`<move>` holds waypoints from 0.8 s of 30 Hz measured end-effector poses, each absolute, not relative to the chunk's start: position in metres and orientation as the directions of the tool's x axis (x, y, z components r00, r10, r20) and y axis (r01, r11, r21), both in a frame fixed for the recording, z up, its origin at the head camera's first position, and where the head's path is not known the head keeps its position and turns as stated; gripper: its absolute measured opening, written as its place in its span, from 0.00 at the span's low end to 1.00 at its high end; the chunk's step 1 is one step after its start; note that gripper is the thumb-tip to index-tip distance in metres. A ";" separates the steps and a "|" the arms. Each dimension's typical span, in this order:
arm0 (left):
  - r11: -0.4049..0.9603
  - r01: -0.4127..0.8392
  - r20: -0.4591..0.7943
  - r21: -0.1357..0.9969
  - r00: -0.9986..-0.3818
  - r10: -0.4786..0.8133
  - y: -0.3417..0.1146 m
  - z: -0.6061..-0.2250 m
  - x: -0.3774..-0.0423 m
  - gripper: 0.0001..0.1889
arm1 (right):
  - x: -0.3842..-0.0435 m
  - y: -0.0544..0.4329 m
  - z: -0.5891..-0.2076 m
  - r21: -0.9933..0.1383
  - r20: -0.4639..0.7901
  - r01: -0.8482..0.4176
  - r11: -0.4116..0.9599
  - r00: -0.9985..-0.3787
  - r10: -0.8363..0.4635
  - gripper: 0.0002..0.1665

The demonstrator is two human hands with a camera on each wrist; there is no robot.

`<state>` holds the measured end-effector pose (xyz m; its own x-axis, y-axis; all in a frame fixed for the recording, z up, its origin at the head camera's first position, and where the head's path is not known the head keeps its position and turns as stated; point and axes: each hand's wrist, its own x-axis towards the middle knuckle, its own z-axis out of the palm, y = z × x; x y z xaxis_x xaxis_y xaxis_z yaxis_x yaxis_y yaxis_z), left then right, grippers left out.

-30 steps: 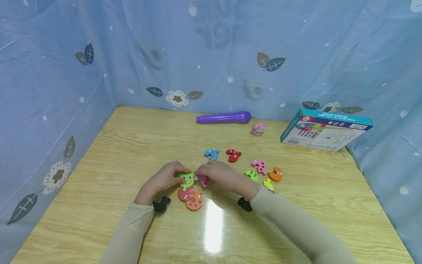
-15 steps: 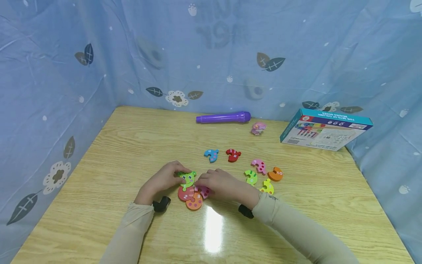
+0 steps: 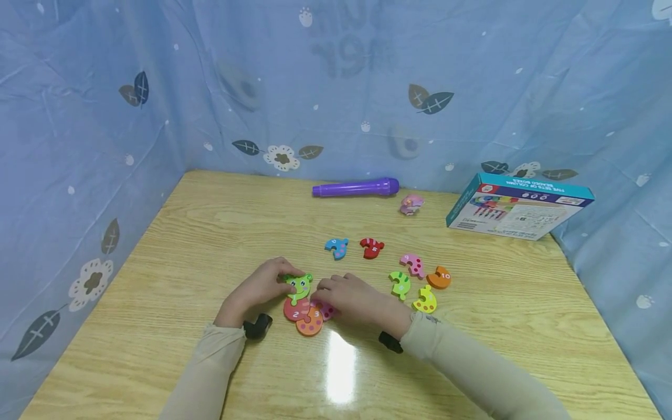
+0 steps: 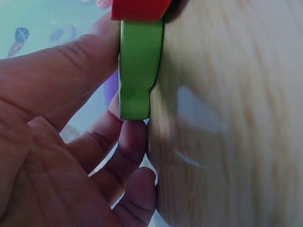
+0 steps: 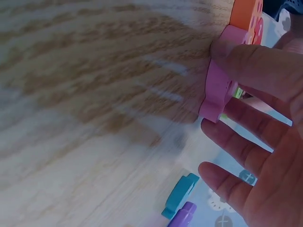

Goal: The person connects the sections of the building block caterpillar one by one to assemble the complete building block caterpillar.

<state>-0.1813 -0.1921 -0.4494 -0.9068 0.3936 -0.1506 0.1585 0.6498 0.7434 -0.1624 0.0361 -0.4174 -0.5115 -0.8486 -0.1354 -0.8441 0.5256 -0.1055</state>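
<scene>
My left hand holds a green smiling-face puzzle piece by its left side, with the thumb on its front. Joined below that face is a red piece numbered 2, followed by an orange piece numbered 3. My right hand pinches a pink piece right up against the orange one; the fingers cover part of it. In the right wrist view the thumb presses the pink piece's edge beside the orange piece. The left wrist view shows the green piece standing flat to the wood.
Further loose pieces lie to the right and behind: blue, red, pink, orange 10, green and yellow. Toward the back are a purple toy microphone, a small pink figure and a box.
My right hand has brought the pink piece toward me, from beside the green face down to the orange 3. The left hand has stayed in place.
</scene>
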 end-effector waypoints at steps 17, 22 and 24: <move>0.653 0.137 -0.159 0.745 -0.914 0.374 -0.188 -0.449 -0.179 0.16 | -0.162 0.123 -0.426 -0.191 0.009 -0.619 0.762 -0.777 -0.629 0.31; 0.649 0.153 -0.145 0.745 -0.913 0.381 -0.189 -0.449 -0.179 0.17 | -0.163 0.139 -0.424 -0.119 0.011 -0.496 0.860 -0.867 -0.499 0.31; 0.647 0.164 -0.135 0.745 -0.912 0.387 -0.190 -0.450 -0.179 0.16 | -0.163 0.142 -0.425 -0.098 0.014 -0.470 0.877 -0.882 -0.471 0.30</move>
<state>-0.1794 -0.1901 -0.4499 -0.9121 0.3869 -0.1354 0.1639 0.6470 0.7447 -0.1635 0.1421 -0.4246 -0.8820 -0.4711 0.0142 -0.4701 0.8771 -0.0983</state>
